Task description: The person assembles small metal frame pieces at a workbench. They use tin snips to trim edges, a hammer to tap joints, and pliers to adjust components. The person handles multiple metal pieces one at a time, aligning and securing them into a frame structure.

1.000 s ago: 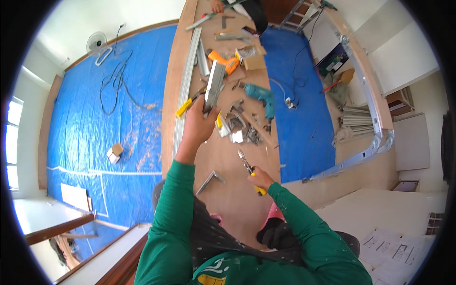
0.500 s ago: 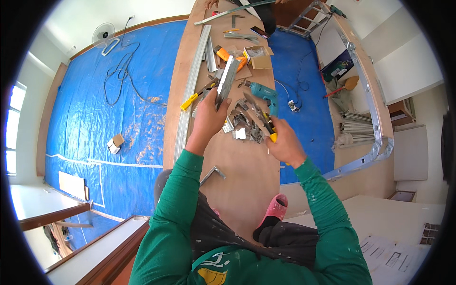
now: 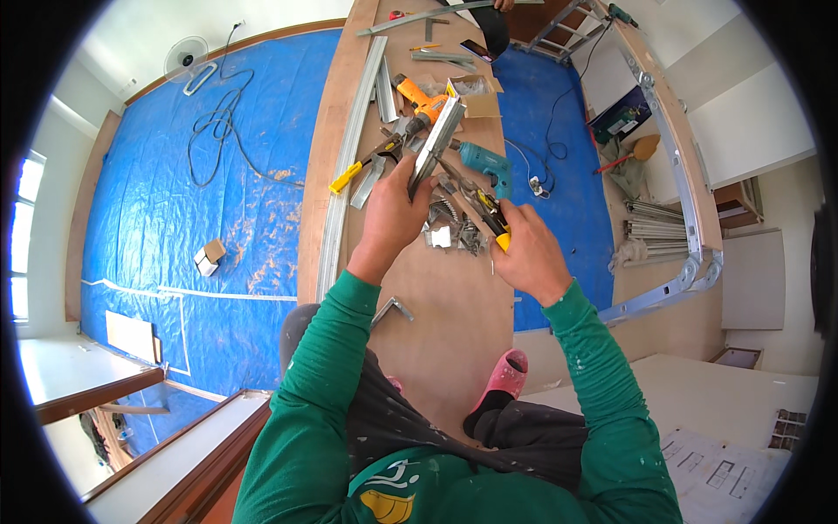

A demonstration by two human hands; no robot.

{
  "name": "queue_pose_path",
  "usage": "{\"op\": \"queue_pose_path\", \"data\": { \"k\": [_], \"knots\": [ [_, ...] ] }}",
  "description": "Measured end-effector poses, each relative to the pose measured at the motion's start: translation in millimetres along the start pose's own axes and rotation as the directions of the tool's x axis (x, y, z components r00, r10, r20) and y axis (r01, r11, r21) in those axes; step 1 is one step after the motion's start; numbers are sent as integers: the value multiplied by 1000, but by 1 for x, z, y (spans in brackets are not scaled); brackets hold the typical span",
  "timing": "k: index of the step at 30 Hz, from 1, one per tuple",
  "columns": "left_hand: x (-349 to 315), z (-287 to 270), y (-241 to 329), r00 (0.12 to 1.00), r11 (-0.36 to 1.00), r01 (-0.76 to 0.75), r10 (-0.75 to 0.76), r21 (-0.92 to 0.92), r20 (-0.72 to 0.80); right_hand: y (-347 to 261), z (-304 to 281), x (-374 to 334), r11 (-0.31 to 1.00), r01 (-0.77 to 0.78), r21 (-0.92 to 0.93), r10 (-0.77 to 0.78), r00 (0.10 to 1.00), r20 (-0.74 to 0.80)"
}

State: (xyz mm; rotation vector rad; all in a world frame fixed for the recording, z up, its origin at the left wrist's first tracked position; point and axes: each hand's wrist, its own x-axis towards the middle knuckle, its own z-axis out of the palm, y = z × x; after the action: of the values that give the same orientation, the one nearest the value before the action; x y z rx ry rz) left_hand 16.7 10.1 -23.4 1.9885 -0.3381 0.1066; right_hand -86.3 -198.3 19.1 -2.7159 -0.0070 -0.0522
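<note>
A short silvery metal channel (image 3: 441,133) slants up out of my left hand (image 3: 393,208), whose fingers are closed around its lower end. Closed on the yellow handles of a pair of tin snips (image 3: 478,197) is my right hand (image 3: 534,255). The jaws of the snips point up and left, close to the channel's lower end; whether they touch it I cannot tell. Behind the channel lies an orange drill (image 3: 428,106). A teal power drill (image 3: 486,164) rests beyond the snips, and a yellow-handled tool (image 3: 349,176) lies left of my left hand.
Long metal channels (image 3: 353,166) run along the board's left edge (image 3: 319,192). An open cardboard box (image 3: 480,103), scattered metal bits (image 3: 467,234) and an angle bracket (image 3: 394,311) lie on it. Another person's hand (image 3: 504,4) shows at the far end. Blue sheeting (image 3: 166,218) flanks the board.
The channel and my left hand have shifted slightly right, toward the snips. My right hand has turned a little, and the snips' jaws are nearer the channel. The far person's left-side hand has gone from view.
</note>
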Motion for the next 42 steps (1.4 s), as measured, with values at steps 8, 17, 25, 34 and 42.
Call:
{"op": "queue_pose_path", "data": {
  "k": [8,17,25,34,42],
  "knots": [
    [-3,2,6,1000,1000,10,-10,-14,-2,-3,-2,-1,999,-25,-40,25,1000,13],
    [-4,0,7,999,996,-31,34,-87,33,6,-6,-4,1000,22,19,-22,1000,18],
    [-3,7,4,994,989,-31,46,-148,97,31,-1,-7,984,122,130,-121,993,-18],
    [-6,18,5,988,978,-39,68,-203,138,45,-2,-14,984,149,99,-143,988,-67],
    [-5,34,2,986,987,62,-38,-149,161,35,-3,-22,999,18,32,-18,999,-27]
  ]
}}
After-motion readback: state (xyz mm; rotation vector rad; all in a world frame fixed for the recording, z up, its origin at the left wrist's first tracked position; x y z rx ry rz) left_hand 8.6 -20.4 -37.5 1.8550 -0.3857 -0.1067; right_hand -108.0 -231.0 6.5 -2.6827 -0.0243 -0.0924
